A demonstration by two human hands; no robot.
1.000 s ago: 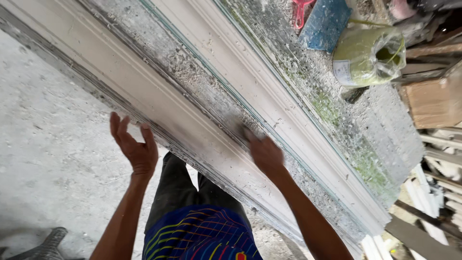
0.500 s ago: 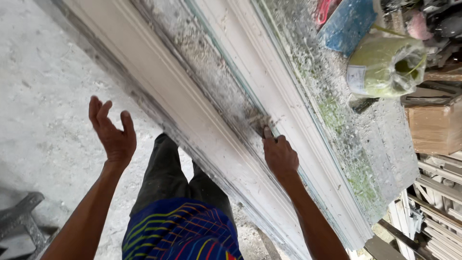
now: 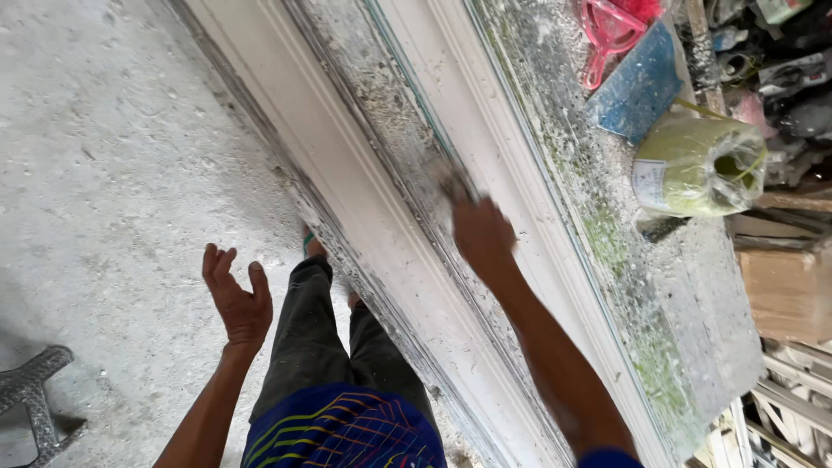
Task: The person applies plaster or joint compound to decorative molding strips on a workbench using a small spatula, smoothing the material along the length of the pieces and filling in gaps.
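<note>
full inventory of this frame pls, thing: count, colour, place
moulding strips: two, white, long, running diagonally along the bench
bench: one, grey, dusty with green stains, right side
small tool: one, dark, blurred, at the right hand's fingertips between the strips
roll: one, yellow-green, wrapped in clear film, on the bench at right
flat pad: one, blue, on the bench above the roll
plastic piece: one, pink-red, top edge
cardboard box: one, brown, right edge
metal stand: one, grey, on the floor, bottom left
floor: grey concrete, left
left hand: open, raised over the floor, touching nothing
right hand: on the tool
</note>
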